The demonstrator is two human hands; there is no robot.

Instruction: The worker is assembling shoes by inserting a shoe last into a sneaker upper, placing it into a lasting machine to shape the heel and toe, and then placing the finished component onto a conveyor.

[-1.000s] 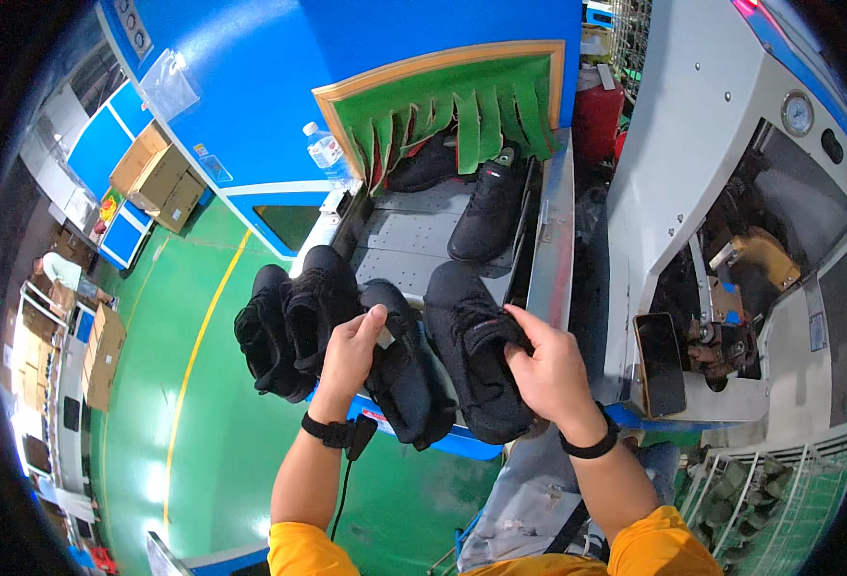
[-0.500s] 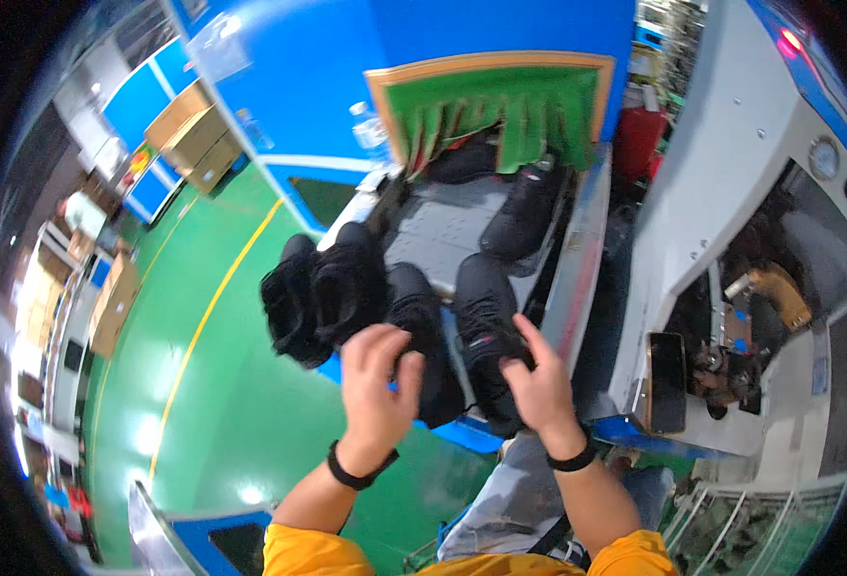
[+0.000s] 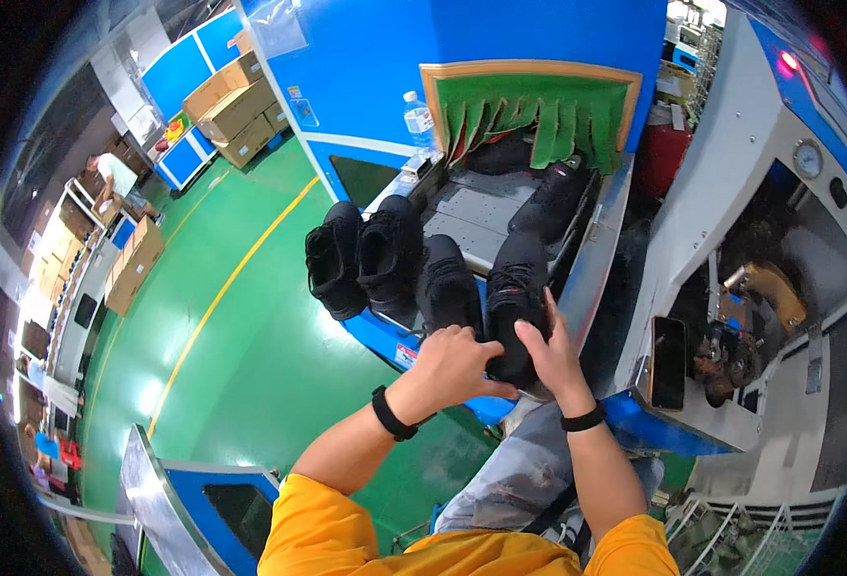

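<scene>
Four-shoe row aside, the black lace-up shoe (image 3: 517, 278) at the right end of the machine's front edge is between my hands. My right hand (image 3: 551, 353) wraps its right side, thumb on top. My left hand (image 3: 449, 367) closes on its near end from the left, fingers bent. Just left of it stands another black shoe (image 3: 448, 291), close to my left knuckles. Two more black shoes, one with its opening showing (image 3: 391, 252) and an outer one (image 3: 333, 261), stand side by side farther left. The shoe's underside is hidden.
Behind lies a grey conveyor plate (image 3: 467, 216) with a black shoe (image 3: 550, 200) on it, leading to a green strip curtain (image 3: 539, 120). A water bottle (image 3: 418, 119) stands beside it. At right, a phone (image 3: 667, 363) rests against a white machine (image 3: 697, 182).
Both hands have come together around the near end of the right-hand shoe; before, they were apart and more open. The view has shifted, so the scene sits farther right.
</scene>
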